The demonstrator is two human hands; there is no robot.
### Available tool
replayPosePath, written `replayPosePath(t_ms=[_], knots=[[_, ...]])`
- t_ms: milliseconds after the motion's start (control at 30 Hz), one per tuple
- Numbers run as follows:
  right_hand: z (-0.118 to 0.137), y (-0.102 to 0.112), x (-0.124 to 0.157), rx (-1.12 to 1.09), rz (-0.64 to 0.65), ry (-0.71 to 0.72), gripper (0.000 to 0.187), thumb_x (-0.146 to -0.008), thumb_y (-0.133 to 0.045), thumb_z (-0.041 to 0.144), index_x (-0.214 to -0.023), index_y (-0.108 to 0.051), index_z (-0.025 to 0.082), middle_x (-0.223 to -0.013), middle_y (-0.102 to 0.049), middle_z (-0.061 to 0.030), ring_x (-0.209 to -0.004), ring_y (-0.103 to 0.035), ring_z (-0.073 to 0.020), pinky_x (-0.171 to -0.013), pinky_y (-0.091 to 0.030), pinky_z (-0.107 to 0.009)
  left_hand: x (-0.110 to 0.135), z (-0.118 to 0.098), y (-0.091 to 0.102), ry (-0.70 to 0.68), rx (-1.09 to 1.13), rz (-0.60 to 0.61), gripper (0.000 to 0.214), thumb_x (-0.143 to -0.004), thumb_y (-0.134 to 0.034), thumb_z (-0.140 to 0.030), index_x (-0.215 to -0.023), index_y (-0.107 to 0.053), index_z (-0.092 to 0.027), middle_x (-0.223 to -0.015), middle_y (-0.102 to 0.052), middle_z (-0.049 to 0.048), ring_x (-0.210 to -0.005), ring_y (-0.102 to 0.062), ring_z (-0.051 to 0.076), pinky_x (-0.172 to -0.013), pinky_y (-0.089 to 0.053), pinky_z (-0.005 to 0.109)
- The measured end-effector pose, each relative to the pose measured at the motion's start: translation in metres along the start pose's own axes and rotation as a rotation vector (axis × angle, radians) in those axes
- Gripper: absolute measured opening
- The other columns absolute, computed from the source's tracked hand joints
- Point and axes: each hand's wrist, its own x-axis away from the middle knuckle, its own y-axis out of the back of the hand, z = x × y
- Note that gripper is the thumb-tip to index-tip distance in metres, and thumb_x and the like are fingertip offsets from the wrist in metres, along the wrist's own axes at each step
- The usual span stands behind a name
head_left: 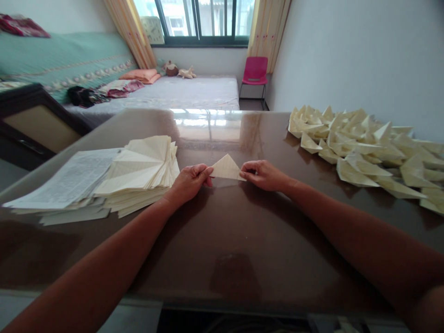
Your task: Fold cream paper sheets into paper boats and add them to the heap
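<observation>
A cream paper folded into a triangle (227,168) is held just above the table, its peak pointing away from me. My left hand (194,179) pinches its left corner between thumb and fingers. At the opposite corner, my right hand (262,175) grips the paper with thumb and forefinger. Left of my hands lies a stack of creased cream sheets (135,169), beside a pile of printed paper (65,178). Many folded paper boats (367,148) are heaped at the right.
Everything rests on a glossy brown table (222,240). Beyond its far edge stand a bed (194,92) and a pink chair (255,71). A dark wooden cabinet (38,125) is at the left, and a white wall (347,55) runs along the right.
</observation>
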Motion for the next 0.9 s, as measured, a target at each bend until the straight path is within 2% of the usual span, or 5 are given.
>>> replayPosePath(t_ms=[133, 267, 567, 733, 900], knots=[[0.0006, -0.0027, 0.0001, 0.008, -0.012, -0.008, 0.029, -0.087, -0.048, 0.036, -0.07, -0.06, 0.015, -0.06, -0.052, 0.0015, -0.057, -0.042, -0.01, -0.056, -0.028, -0.023, 0.0017, -0.0033, 0.0, -0.05, -0.091, -0.036, 0.05, -0.091, -0.042, -0.047, -0.053, -0.056, -0.017, -0.054, -0.059, -0.0004, -0.057, -0.055, 0.012, -0.06, -0.038, 0.022], [0.0048, -0.0043, 0.0006, 0.045, -0.026, 0.0, 0.034, -0.088, -0.047, 0.037, -0.062, -0.051, 0.017, -0.057, -0.048, 0.002, -0.056, -0.038, -0.0098, -0.055, -0.025, -0.025, 0.0039, -0.0069, 0.0, -0.047, -0.086, -0.042, 0.051, -0.092, -0.041, -0.047, -0.05, -0.049, -0.018, -0.05, -0.056, -0.0005, -0.062, -0.062, 0.014, -0.061, -0.039, 0.021], [0.0087, -0.0043, 0.0018, 0.07, -0.016, 0.008, 0.036, -0.088, -0.045, 0.037, -0.058, -0.046, 0.018, -0.055, -0.045, 0.0022, -0.055, -0.037, -0.01, -0.054, -0.023, -0.025, 0.0039, -0.0084, -0.0008, -0.036, -0.159, -0.016, 0.047, -0.088, -0.042, -0.048, -0.054, -0.053, -0.018, -0.044, -0.049, -0.0032, -0.049, -0.046, 0.011, -0.052, -0.032, 0.022], [0.0093, -0.0036, 0.0016, 0.032, 0.031, 0.016, 0.038, -0.087, -0.046, 0.038, -0.056, -0.044, 0.017, -0.053, -0.041, 0.0037, -0.054, -0.035, -0.009, -0.054, -0.023, -0.025, 0.0038, -0.0077, -0.002, -0.021, -0.13, -0.021, 0.052, -0.088, -0.041, -0.05, -0.048, -0.048, -0.017, -0.041, -0.042, -0.0039, -0.046, -0.041, 0.009, -0.051, -0.03, 0.022], [0.0052, -0.0026, 0.0002, -0.047, 0.051, 0.003, 0.034, -0.087, -0.048, 0.039, -0.062, -0.052, 0.016, -0.057, -0.046, 0.0033, -0.057, -0.038, -0.0094, -0.055, -0.026, -0.024, 0.0016, -0.0022, -0.0023, 0.013, -0.079, 0.001, 0.053, -0.088, -0.041, -0.052, -0.048, -0.049, -0.018, -0.042, -0.048, -0.0024, -0.046, -0.043, 0.01, -0.052, -0.033, 0.022]])
